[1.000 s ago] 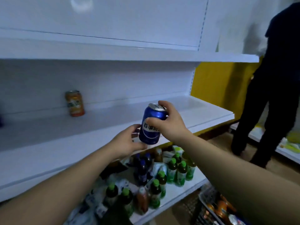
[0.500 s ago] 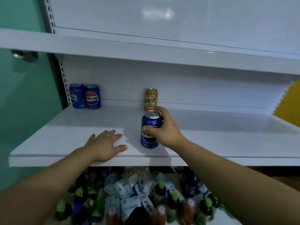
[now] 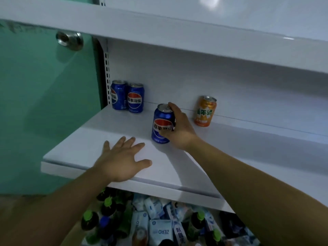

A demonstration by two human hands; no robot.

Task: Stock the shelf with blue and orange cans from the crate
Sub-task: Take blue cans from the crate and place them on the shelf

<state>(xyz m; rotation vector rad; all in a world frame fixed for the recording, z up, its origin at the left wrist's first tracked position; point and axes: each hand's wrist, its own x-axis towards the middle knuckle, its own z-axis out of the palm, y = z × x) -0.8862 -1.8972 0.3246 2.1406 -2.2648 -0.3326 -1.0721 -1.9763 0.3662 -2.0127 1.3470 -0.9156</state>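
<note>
- The two blue cans (image 3: 135,99) stand upright and touching at the back left corner of the shelf (image 3: 74,150); sliding the held can in too fast could knock them over.
- The left hand (image 3: 124,160) lies flat on the shelf near its front edge, fingers spread, holding nothing; leaning hard there might jolt the board.
- The right hand (image 3: 180,129) curls fingers and thumb round a third blue can (image 3: 161,125), upright at mid-shelf; released while tilted, it could topple.
- The orange can (image 3: 205,111) stands near that hand, at the back; the wrist, on pulling away, could clip it.

Blue can (image 3: 162,125) upright on shelf (image 3: 110,132); orange can (image 3: 205,111) rear-right.
</note>
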